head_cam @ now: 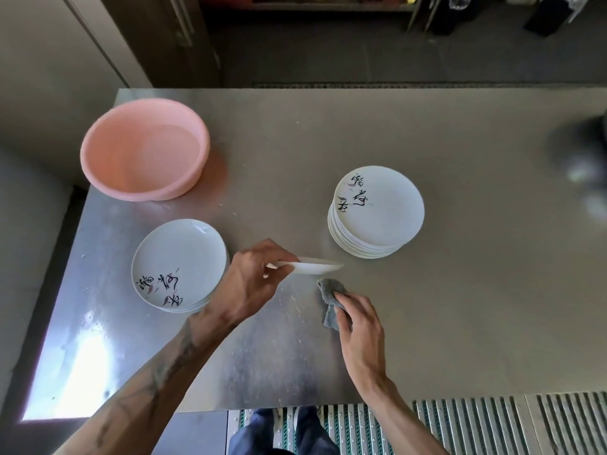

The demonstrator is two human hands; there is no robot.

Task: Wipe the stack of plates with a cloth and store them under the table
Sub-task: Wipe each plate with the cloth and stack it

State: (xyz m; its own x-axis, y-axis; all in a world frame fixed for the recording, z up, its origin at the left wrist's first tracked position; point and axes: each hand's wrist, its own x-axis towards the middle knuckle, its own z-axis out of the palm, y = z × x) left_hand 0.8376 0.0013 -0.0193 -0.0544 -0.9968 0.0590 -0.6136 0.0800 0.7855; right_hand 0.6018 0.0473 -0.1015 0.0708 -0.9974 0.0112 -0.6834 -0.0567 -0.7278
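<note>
The left hand (253,277) reaches in from the near left, forearm slanting across the steel worktop (460,307), its fingers and thumb pinching the left rim of a white plate (308,266) held about level and seen edge-on between the two stacks. The right hand (358,323) comes from the near right, fingers curled round a crumpled grey cloth (330,298) just nearer than the plate; whether they touch is unclear. A taller stack of plates (376,211) stands to the far right; a shorter stack (180,267) lies left; a pink basin (144,149) sits far left.
</note>
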